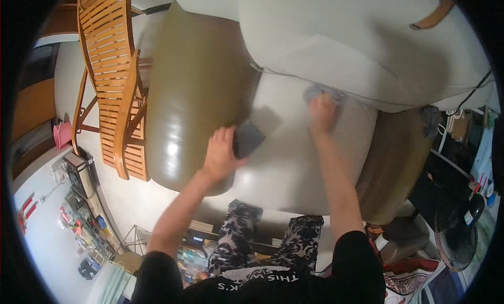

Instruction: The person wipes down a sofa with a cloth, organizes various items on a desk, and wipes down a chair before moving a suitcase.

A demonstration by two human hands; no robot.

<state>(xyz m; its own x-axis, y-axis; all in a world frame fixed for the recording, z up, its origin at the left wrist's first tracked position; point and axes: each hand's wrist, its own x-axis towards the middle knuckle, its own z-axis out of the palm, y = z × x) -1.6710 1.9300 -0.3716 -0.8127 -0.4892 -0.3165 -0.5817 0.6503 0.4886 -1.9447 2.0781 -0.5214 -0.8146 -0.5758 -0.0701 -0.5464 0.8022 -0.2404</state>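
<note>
Near the left side of the pale seat (286, 167), my left hand (221, 154) holds a dark grey block (248, 139) between the thumb below and the fingers above, right beside the olive left armrest (197, 94). The block is tilted, one corner pointing right over the seat.

Farther away and to the right, my right hand (322, 114) is on a crumpled grey cloth (316, 91), which lies at the far edge of the seat. Its fingers look bunched together rather than spread, but they are blurred, so I can't tell whether they pinch the cloth or only press on it. The two hands are well apart.

A thin cord (299, 74) runs along the seam where the seat meets the whitish backrest (336, 41), passing just beyond the cloth. High on the right of that backrest lies a brown strap (434, 15).

On the right, the seat ends at another olive armrest (396, 162), with a dark grey bundle (430, 120) at its far end. Left of the left armrest stands a slatted wooden chair (113, 67), and near on the right is a black fan (455, 238).
</note>
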